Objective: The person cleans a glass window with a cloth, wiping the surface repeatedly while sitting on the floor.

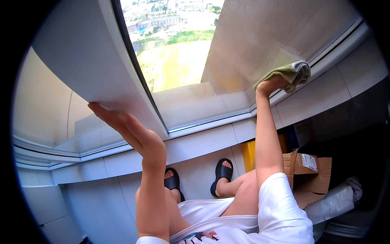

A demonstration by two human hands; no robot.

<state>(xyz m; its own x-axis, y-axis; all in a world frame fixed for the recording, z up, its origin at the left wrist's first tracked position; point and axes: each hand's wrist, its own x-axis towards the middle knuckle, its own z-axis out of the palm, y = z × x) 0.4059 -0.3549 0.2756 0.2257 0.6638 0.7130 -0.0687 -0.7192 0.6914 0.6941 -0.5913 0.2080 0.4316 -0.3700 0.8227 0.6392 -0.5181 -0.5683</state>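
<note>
My right hand (272, 84) holds a folded green and grey cloth (294, 73) against the lower part of the window pane (243, 52), close to its bottom frame. The cloth covers most of the fingers. Farther left, my left hand (131, 128) rests flat on the broad white window post (100, 70), its fingers stretched out and holding nothing. Between the two hands lies a pane (173, 61) with a bright view of grass and buildings far below.
A white tiled sill (201, 140) runs under the windows. To the right on the floor are an open cardboard box (310, 180), a yellow object (248, 154) and a plastic-wrapped roll (333, 202). My feet in black slides (224, 172) stand on floor tiles.
</note>
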